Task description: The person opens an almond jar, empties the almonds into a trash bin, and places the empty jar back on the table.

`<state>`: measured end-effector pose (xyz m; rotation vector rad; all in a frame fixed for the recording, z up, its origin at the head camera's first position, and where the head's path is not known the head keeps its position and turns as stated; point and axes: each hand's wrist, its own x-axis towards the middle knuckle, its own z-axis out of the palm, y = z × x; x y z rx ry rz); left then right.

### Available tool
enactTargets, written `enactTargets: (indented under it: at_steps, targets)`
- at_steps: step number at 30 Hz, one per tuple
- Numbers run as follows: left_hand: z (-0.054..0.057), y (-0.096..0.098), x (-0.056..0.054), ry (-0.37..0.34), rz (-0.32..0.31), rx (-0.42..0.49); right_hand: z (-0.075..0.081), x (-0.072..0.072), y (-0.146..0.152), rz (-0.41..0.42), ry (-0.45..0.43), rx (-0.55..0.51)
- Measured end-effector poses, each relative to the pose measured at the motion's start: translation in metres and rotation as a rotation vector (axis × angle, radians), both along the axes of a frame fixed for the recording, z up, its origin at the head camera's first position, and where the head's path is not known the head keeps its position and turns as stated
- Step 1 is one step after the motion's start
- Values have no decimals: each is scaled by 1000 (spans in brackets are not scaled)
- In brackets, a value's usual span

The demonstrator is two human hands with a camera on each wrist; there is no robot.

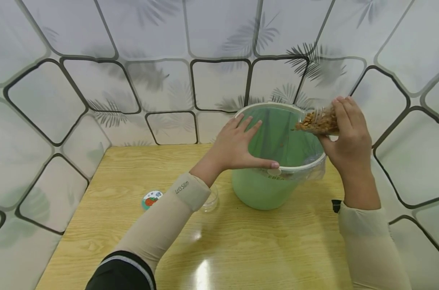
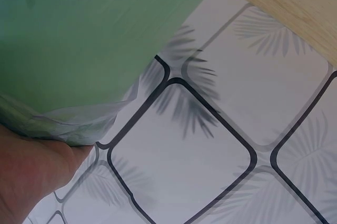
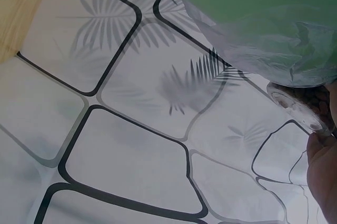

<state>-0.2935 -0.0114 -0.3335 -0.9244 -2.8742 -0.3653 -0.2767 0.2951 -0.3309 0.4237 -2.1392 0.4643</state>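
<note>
A green trash bin (image 1: pixel 262 189) with a white rim stands on the table, lined with a clear plastic bag (image 1: pixel 315 172). My right hand (image 1: pixel 351 137) grips a clear jar (image 1: pixel 315 104) of small brown pieces (image 1: pixel 322 123), tipped sideways with its mouth over the bin's right side. Some pieces are at the mouth, and a few specks show below it. My left hand (image 1: pixel 233 149) is spread across the bin's left side, thumb along the front rim, fingers straight. In the right wrist view, the jar (image 3: pixel 297 109) is partly hidden by the hand (image 3: pixel 322 171).
On the wooden table (image 1: pixel 132 169), left of the bin, lies a round lid (image 1: pixel 151 200) with a red picture, partly behind my left sleeve. A small clear round piece (image 1: pixel 211 200) sits beside that sleeve. Patterned sheeting (image 1: pixel 219 84) encloses the back and sides.
</note>
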Motion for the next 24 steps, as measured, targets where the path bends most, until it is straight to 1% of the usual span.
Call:
enactTargets:
  at_steps: [9, 15, 22, 24]
  targets:
    - [0, 0, 0, 4, 3, 1, -1, 0, -1, 10, 15, -25]
    - [2, 0, 1, -7, 4, 3, 0, 2, 0, -2, 5, 28]
    - [2, 0, 1, -11, 5, 4, 0, 1, 0, 1, 22, 13]
    - [2, -1, 0, -10, 4, 4, 1, 1, 0, -2, 22, 26]
